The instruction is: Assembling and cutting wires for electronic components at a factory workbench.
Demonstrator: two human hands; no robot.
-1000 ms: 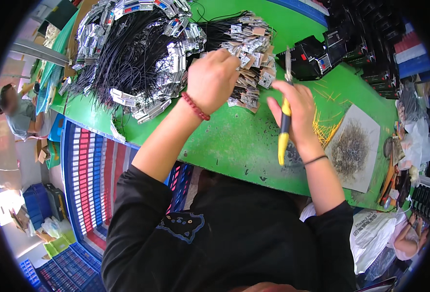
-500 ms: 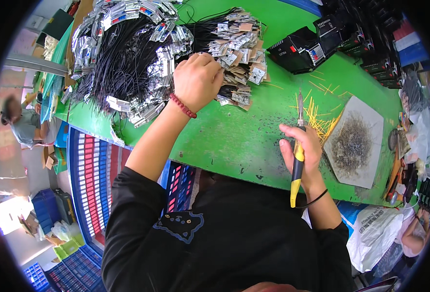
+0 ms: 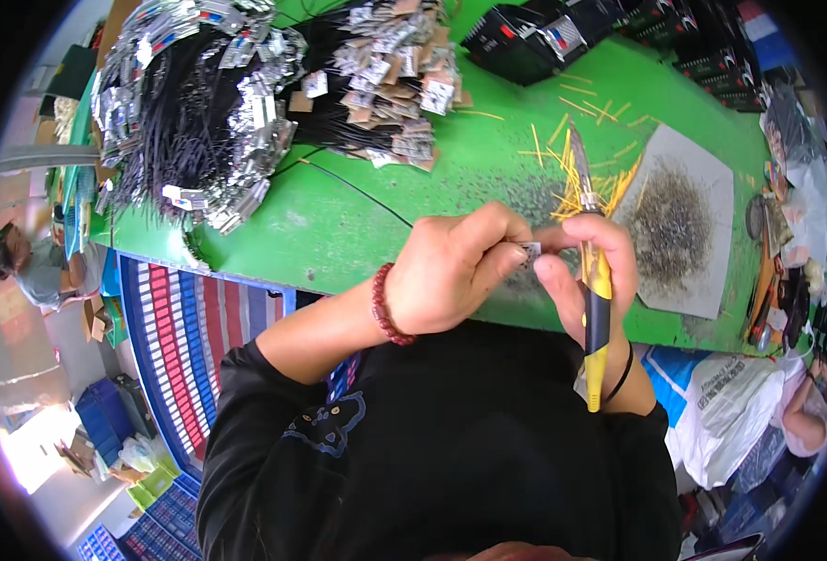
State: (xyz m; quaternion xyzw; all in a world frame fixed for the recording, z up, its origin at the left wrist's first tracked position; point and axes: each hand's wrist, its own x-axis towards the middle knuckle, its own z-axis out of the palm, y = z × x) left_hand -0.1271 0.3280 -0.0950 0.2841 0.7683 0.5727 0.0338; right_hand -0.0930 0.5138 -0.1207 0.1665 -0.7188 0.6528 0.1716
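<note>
In front of my chest, my left hand (image 3: 460,271) is closed, pinching a small white tag with dark print (image 3: 531,252). From behind this hand a thin black cable (image 3: 357,190) runs back towards the pile of tagged cables (image 3: 390,79). A yellow-and-black soldering iron (image 3: 597,313) lies across my right hand (image 3: 610,271), held with its metal tip pointing away from me. My right thumb and a finger reach close beside the tag; whether they touch it I cannot tell.
Bundled black cables with silvery ends (image 3: 198,103) heap at the back left. Yellow sticks (image 3: 610,192) lie scattered near a pale board with dark residue (image 3: 722,187). Black cases (image 3: 525,42) stand at the back, tools (image 3: 767,271) at the right. Another person (image 3: 35,266) is far left.
My left hand has come from the cable pile towards me and to the right, bringing a small tag and a trailing cable. The right hand, with the iron, has shifted slightly and moved beside it.
</note>
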